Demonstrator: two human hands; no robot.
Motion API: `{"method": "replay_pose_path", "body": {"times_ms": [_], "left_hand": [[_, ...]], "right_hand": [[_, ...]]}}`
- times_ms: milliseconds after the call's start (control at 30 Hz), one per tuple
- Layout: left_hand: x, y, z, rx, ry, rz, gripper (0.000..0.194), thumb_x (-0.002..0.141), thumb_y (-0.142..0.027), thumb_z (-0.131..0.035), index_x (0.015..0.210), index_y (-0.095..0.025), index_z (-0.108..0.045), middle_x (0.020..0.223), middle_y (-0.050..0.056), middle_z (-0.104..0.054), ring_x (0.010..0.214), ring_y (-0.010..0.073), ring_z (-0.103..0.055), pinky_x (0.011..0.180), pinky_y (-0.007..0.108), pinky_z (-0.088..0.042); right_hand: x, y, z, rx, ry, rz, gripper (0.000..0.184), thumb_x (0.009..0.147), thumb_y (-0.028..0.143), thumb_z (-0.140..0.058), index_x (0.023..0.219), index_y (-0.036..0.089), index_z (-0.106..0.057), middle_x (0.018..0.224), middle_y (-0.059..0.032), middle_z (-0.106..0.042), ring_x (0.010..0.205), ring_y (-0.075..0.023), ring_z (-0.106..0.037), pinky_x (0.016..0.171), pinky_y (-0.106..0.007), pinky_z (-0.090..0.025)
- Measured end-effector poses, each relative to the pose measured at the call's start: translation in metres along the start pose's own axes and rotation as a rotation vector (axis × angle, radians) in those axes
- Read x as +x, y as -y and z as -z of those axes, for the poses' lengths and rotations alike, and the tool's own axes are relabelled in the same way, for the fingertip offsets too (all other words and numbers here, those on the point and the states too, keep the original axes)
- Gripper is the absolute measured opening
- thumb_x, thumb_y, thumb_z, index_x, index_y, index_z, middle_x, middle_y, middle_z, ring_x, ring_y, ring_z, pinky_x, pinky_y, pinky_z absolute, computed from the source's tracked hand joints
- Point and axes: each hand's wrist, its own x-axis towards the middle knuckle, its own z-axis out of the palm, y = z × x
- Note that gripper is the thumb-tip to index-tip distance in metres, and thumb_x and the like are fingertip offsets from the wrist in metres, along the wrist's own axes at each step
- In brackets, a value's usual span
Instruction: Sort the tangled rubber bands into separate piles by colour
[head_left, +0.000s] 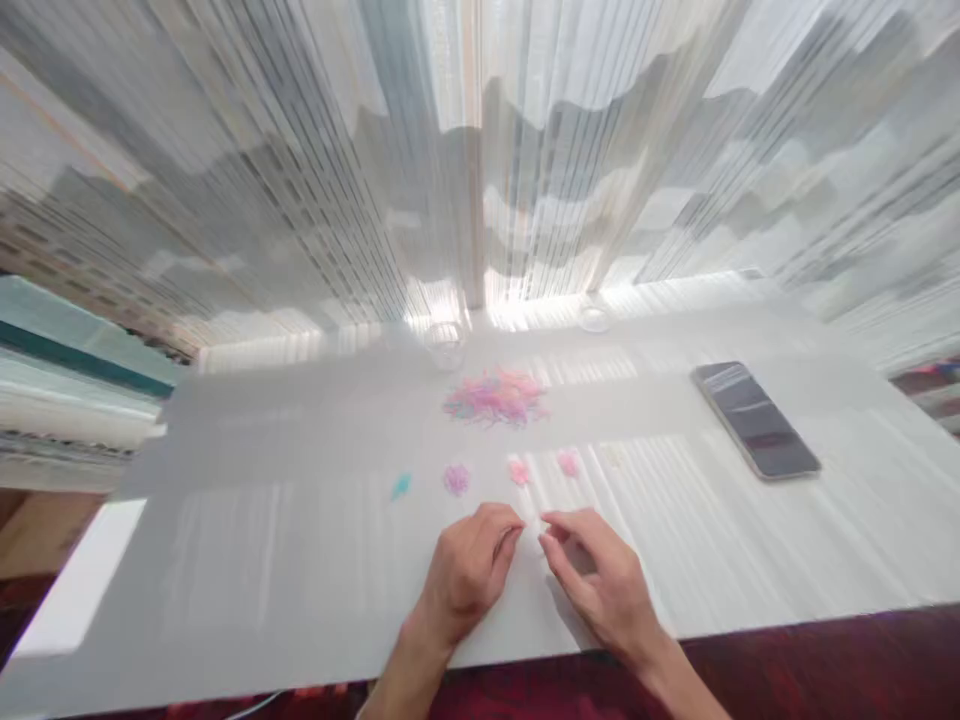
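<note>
Above the near part of a white table (315, 590), my two hands face each other, fingertips a short gap apart. The thumb and forefinger of my left hand (469, 565) are pinched together; whatever they hold is too small to name. My right hand (600, 580) is curled in a loose pinch, and anything at its fingertips is too blurred to make out. Just beyond lie small clusters of thin coloured pieces: teal (402, 485), purple (456, 479), coral (519, 472) and pink (568, 463). Farther back sits a larger mixed pile of these pieces (496, 397).
A dark-screened phone (756, 420) lies on the right side of the table. Two clear round items, one a container (445, 345) and one a disc-like lid (594, 319), stand near the back edge. Sheer striped curtains (480, 180) hang behind the table.
</note>
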Motion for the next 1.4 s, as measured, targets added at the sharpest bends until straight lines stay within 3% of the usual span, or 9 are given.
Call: {"method": "replay_pose_path", "body": {"times_ms": [167,333,500,767,1067,1400], "left_hand": [[-0.0017,-0.0023,0.0026,-0.011,0.021,-0.013,0.013,0.104,-0.012,-0.049,0.107,-0.018,-0.060,0.092,0.005,-0.073,0.079,0.0171,-0.071,0.069,0.027,-0.058],[-0.0024,-0.0037,0.0032,0.002,0.019,-0.020,0.014,0.103,-0.010,-0.050,0.108,-0.018,-0.060,0.092,0.006,-0.073,0.077,0.0165,-0.071,0.068,0.026,-0.057],[-0.0027,-0.0033,0.0023,0.013,0.017,-0.023,0.014,0.103,-0.010,-0.050,0.109,-0.017,-0.060,0.092,0.006,-0.073,0.075,0.0168,-0.070,0.066,0.027,-0.057],[-0.0048,-0.0025,0.0025,-0.024,0.030,-0.021,0.015,0.101,-0.008,-0.053,0.109,-0.017,-0.061,0.094,0.006,-0.074,0.079,0.0172,-0.072,0.070,0.027,-0.059],[-0.0033,-0.0057,0.0058,-0.024,0.055,0.018,0.019,0.101,-0.015,-0.057,0.119,-0.016,-0.059,0.103,0.010,-0.074,0.084,0.0189,-0.074,0.064,0.026,-0.059],[-0.0033,-0.0021,0.0025,-0.045,0.027,0.052,0.012,0.102,-0.011,-0.055,0.109,-0.018,-0.062,0.093,0.005,-0.074,0.073,0.0149,-0.072,0.063,0.024,-0.056]], "right_hand": [[0.0055,0.0006,0.0007,-0.004,0.007,-0.008,0.016,0.101,0.023,-0.061,0.116,0.022,-0.067,0.089,-0.0023,-0.072,0.079,-0.0160,-0.070,0.073,-0.026,-0.059],[0.0056,0.0015,0.0009,0.007,0.021,0.005,0.009,0.101,0.018,-0.060,0.104,0.023,-0.067,0.089,-0.0024,-0.072,0.080,-0.0167,-0.070,0.073,-0.028,-0.058],[0.0046,0.0009,0.0030,0.023,0.035,-0.020,0.023,0.099,0.019,-0.063,0.121,0.023,-0.065,0.091,-0.0028,-0.071,0.080,-0.0165,-0.069,0.073,-0.027,-0.059],[0.0069,0.0053,0.0040,0.037,0.027,-0.024,0.008,0.100,0.017,-0.062,0.101,0.022,-0.067,0.087,-0.0021,-0.072,0.078,-0.0164,-0.069,0.071,-0.027,-0.057],[0.0068,0.0046,0.0051,0.053,0.044,-0.027,0.009,0.101,0.018,-0.061,0.100,0.023,-0.067,0.087,-0.0027,-0.073,0.078,-0.0172,-0.070,0.071,-0.027,-0.057],[0.0062,0.0033,0.0055,0.090,0.055,0.017,0.013,0.099,0.013,-0.061,0.104,0.023,-0.067,0.088,-0.0031,-0.072,0.079,-0.0168,-0.069,0.071,-0.027,-0.057]]}}
